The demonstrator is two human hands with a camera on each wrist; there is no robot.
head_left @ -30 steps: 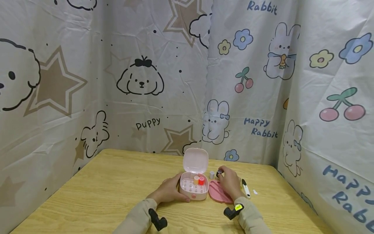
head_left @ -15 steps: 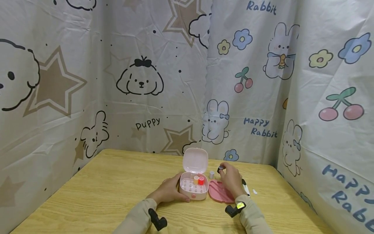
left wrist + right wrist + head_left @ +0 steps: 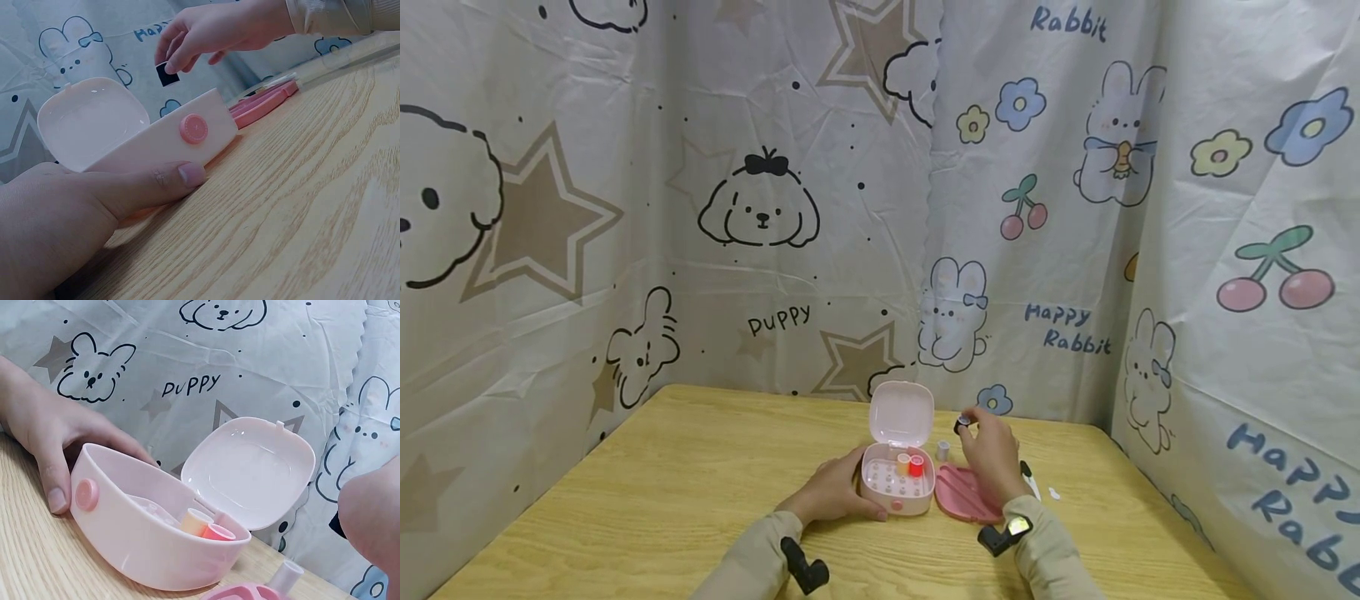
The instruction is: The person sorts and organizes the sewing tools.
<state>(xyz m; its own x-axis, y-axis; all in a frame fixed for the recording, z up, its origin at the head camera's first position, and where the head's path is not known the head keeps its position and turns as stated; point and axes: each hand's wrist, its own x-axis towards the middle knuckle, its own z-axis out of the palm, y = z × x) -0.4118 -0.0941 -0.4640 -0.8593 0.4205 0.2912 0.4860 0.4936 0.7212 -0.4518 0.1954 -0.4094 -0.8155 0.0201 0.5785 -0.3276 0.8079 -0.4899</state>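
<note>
My left hand (image 3: pixel 829 492) grips the left side of a pale pink sewing box (image 3: pixel 215 122), its thumb along the front near the round pink button. The box's lid (image 3: pixel 250 469) stands open at the back. Inside, among rows of small pegs, sit an orange-yellow thread spool (image 3: pixel 195 521) and a red one. My right hand (image 3: pixel 994 454) pinches a black thread spool (image 3: pixel 167 74) between thumb and fingertips, raised above the table to the right of the lid. A grey spool (image 3: pixel 943 451) stands upright on the table just right of the box.
A pink divided tray (image 3: pixel 955 493) lies right of the box, partly under my right hand. Beyond it are a small black-and-white tool (image 3: pixel 1028 481) and a little white piece (image 3: pixel 1055 493). Printed curtains (image 3: pixel 760 283) rise behind the wooden table (image 3: pixel 700 467).
My right hand has lifted the black spool up from near the table beside the grey spool. My left hand and the box have stayed in place.
</note>
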